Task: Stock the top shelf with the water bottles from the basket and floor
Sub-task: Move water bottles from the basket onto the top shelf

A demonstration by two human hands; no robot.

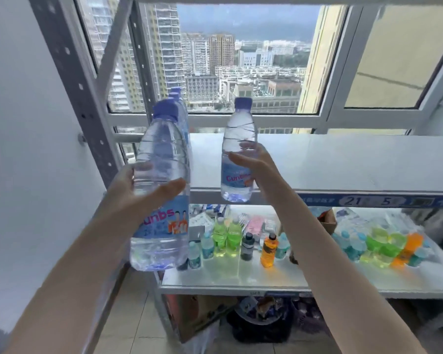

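On the far left, the left hand point(128, 190) held a big water bottle point(164, 226). Its fingers point(141, 172) and thumb were curled round the middle of it. This bottle stood straight up, cap on top. It hung in front of the left end of the top shelf point(343, 164), with its bottom well below the shelf edge. Just behind it, a row of bottles point(180, 108) already stood on the shelf, going back toward the window.

Further right, the right hand point(258, 172) held a second bottle point(239, 123), fingers wrapped round its label. This one was upright too. Its bottom sat right at the front edge of the shelf, so the right hand was the nearer one. I think it only needed a small lift and a push forward to land on the bare shelf beside the row. The left bottle needed to go up much more first.

Below, colored drinks point(226, 236) stood on the lower shelf point(241, 279).
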